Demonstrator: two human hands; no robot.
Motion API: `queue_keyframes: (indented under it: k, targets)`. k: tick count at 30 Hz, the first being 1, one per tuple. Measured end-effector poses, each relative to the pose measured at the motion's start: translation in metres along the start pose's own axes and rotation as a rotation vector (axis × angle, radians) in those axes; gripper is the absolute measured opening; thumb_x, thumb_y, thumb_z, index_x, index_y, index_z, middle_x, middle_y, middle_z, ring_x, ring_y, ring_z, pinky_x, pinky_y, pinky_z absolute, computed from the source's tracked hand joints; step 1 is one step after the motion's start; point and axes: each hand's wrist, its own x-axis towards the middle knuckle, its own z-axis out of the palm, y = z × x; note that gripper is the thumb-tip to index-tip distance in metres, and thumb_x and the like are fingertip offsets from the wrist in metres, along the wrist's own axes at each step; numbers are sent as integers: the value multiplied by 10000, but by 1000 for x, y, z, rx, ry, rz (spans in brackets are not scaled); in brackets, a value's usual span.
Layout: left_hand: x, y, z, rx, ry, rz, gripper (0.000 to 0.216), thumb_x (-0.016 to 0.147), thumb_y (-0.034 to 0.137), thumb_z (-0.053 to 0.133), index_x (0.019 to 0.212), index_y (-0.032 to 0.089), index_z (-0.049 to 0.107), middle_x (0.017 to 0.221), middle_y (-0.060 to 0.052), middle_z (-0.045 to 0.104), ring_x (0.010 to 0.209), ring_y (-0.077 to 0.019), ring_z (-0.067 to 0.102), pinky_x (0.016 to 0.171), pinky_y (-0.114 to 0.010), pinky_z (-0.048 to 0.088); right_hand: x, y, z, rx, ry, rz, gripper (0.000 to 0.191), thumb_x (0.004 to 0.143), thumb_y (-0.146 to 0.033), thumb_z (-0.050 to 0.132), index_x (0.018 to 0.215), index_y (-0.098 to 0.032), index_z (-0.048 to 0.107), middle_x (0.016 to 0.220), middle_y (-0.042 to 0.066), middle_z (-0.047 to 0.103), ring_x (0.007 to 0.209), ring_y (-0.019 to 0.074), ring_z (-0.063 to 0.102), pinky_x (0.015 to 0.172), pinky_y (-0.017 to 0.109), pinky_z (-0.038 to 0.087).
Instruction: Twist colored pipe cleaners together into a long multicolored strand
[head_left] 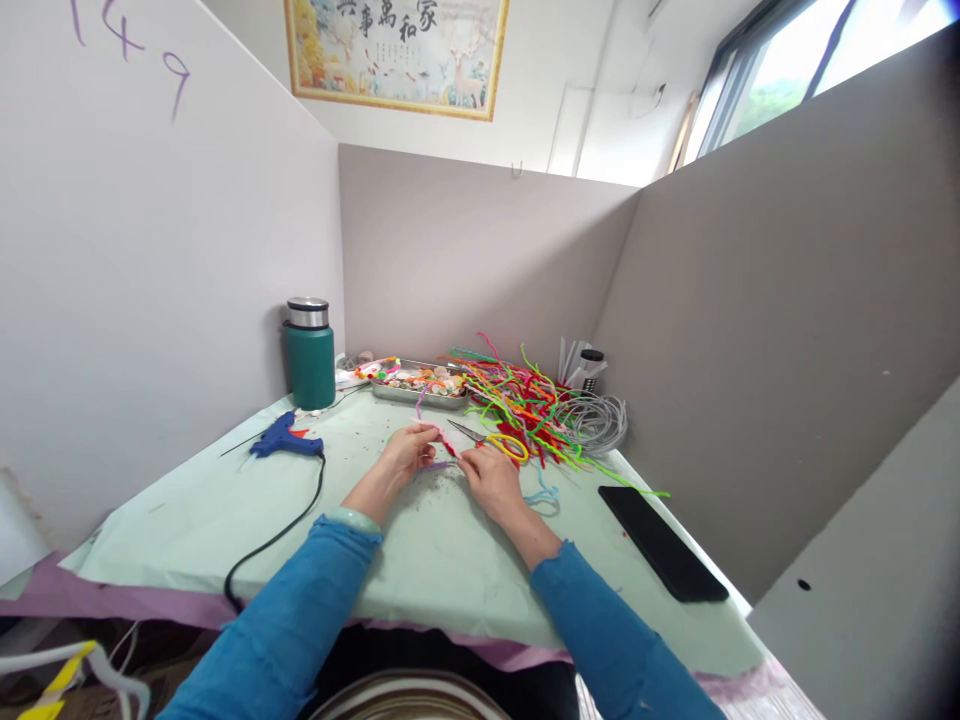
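Over the middle of the table, my left hand (pixel 411 450) pinches one end of a pink and red pipe cleaner piece (pixel 448 446). The fingers of my right hand (pixel 489 478) close on its other end, so it stretches between both hands. A purple pipe cleaner (pixel 420 402) sticks up just behind my left fingers, and more purple shows below them. Right behind my right hand lie scissors with yellow handles (pixel 508 446), blades pointing left. A light blue pipe cleaner (pixel 543 491) rests to the right of that hand.
A blue glue gun (pixel 286 437) with a black cord lies left, near a green flask (pixel 310 360). At the back are a metal tray (pixel 420 397) of small pieces, a heap of colourful pipe cleaners (pixel 525 400) and coiled grey wire (pixel 600 420). A black phone (pixel 660 542) lies right.
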Motion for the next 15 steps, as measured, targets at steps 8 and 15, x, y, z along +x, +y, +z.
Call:
queue_keyframes:
  k: [8,15]
  targets:
    - [-10,7,6,-43,-100,2,194,639,64,657,817,123,606,781,-72,652,612,-138,618,528,-255,509,0,0,-3,-188,-3,51,219,841,-264,476,757,-211,672,770,71,652,779,181,530,696,289,301]
    - [-7,2,7,-44,-25,-32,68,703,126,651,687,86,598,590,-47,610,491,-96,574,492,-208,510,-2,-8,-1,-236,-4,-1,185,827,-321,507,779,-213,650,785,90,634,858,226,502,748,335,291]
